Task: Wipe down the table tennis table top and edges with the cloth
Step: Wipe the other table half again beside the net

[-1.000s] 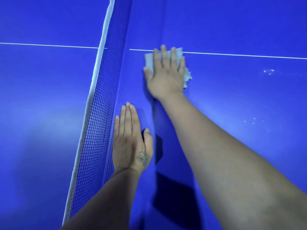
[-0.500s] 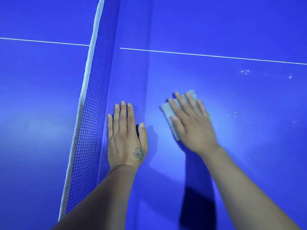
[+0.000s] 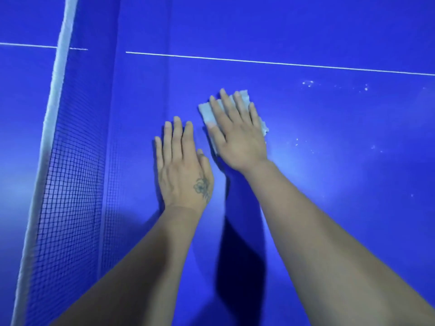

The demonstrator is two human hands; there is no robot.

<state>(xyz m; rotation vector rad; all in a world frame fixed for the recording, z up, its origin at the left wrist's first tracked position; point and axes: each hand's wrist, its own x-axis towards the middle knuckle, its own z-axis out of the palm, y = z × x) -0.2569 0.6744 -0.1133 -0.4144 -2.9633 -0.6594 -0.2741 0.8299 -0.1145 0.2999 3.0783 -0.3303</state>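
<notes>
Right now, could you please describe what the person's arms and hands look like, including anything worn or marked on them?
Both forearms are bare, with no sleeves in view. The left hand bears a small dark flower tattoo on its back, near the base of the thumb. The right hand shows no markings. No gloves, rings, watch or bracelets are visible on either hand or wrist.

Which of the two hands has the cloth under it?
The right hand, fingers spread flat on the grey cloth. The tattooed left hand rests on bare table.
</notes>
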